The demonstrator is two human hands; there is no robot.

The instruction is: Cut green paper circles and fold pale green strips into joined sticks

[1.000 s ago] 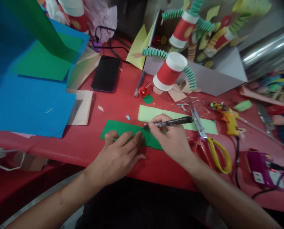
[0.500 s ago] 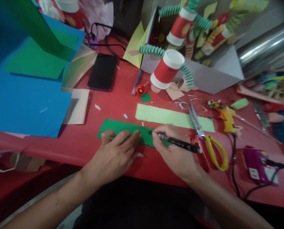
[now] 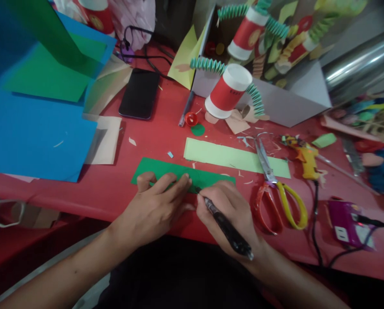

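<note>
A dark green paper strip [image 3: 208, 177] lies near the front edge of the red table [image 3: 160, 141]. My left hand [image 3: 156, 206] presses flat on the strip's left half, fingers spread. My right hand [image 3: 230, 210] grips a black pen [image 3: 226, 227] with its tip on the strip's lower edge, right beside my left fingertips. A longer light green strip [image 3: 230, 156] lies just beyond, parallel to the dark one.
Scissors [image 3: 275, 189] with yellow and red handles and a yellow glue gun [image 3: 303, 159] lie to the right. A purple power strip [image 3: 348, 221] sits at the far right. Blue paper sheets [image 3: 34, 137], a black phone [image 3: 139, 93] and red paper-cup figures [image 3: 227, 92] fill the back.
My right hand turned the pen from lying across the strips to pointing back toward me, its tip moving down to the dark strip's near edge. My left hand stayed pressed on the strip.
</note>
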